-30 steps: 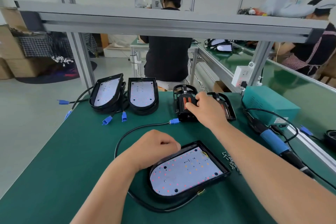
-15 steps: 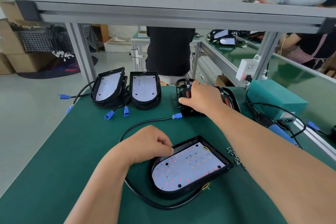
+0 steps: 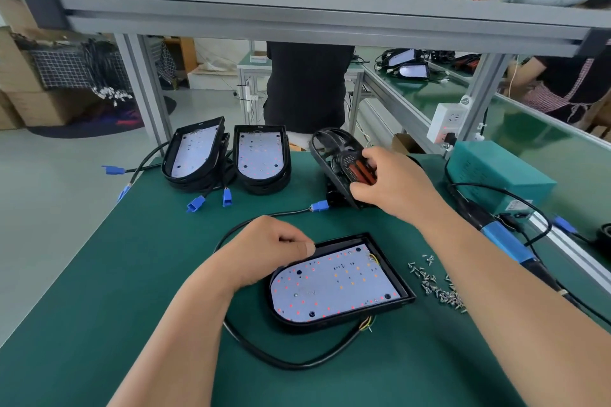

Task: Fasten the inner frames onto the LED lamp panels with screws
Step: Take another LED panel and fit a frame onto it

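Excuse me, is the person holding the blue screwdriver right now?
No, the blue screwdriver lies on the mat while the right hand grips an inner frame.

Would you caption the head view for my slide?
Right hand grips inner frame; left hand steadies LED lamp panel.

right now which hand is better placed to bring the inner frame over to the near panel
Right. The right hand grips the inner frame, tilted up at the back of the mat. The left hand holds the rim of the LED panel, steadying it.
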A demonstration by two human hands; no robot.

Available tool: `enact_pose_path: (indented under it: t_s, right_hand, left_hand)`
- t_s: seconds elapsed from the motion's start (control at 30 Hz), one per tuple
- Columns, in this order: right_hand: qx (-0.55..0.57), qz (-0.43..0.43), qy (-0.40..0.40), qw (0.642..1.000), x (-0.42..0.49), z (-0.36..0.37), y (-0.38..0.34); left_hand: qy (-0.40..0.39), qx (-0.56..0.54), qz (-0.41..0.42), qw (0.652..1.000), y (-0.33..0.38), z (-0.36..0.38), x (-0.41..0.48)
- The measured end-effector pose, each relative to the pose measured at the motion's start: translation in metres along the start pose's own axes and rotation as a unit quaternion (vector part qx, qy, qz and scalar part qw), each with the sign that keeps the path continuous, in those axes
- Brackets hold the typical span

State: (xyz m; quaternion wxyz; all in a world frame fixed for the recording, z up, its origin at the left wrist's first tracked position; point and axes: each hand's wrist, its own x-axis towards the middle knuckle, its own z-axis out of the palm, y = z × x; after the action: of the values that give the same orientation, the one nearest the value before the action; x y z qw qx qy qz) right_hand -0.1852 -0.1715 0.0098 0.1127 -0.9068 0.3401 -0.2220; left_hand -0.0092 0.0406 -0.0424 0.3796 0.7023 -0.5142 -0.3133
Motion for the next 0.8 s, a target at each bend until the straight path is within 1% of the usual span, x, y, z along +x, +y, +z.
enact_pose_path:
  t_s: [0.17,0.3,0.4,0.47,0.57,0.63,0.67,0.8]
  right_hand:
    - [0.031,-0.024,-0.051,0.998,-0.039,-0.009,0.005]
    - [0.052,-0.056,-0.093,0.993,-0.056,-0.016,0.006]
    - [0.074,-0.093,-0.123,0.985,-0.065,-0.022,0.007]
    - [0.092,-0.117,-0.136,0.979,-0.073,-0.024,0.007]
    - [0.114,-0.137,-0.157,0.971,-0.082,-0.026,0.007]
    - [0.131,-0.147,-0.175,0.965,-0.088,-0.029,0.005]
    - [0.137,-0.150,-0.186,0.961,-0.090,-0.030,0.005]
    - [0.141,-0.166,-0.228,0.949,-0.096,-0.033,0.002]
  left_hand:
    - [0.001,0.007,-0.006,1.000,-0.002,0.001,0.000]
    - [-0.016,-0.071,-0.046,0.996,0.008,0.002,-0.002]
    - [0.000,-0.091,-0.075,0.993,0.013,-0.001,-0.002]
    - [0.006,-0.108,-0.111,0.988,0.015,-0.001,-0.001]
    - [0.027,-0.141,-0.132,0.981,0.013,-0.001,0.000]
    - [0.058,-0.161,-0.133,0.976,0.007,-0.001,0.001]
    - [0.061,-0.167,-0.121,0.977,0.004,-0.002,0.001]
    - [0.041,-0.129,-0.107,0.985,0.001,-0.004,0.000]
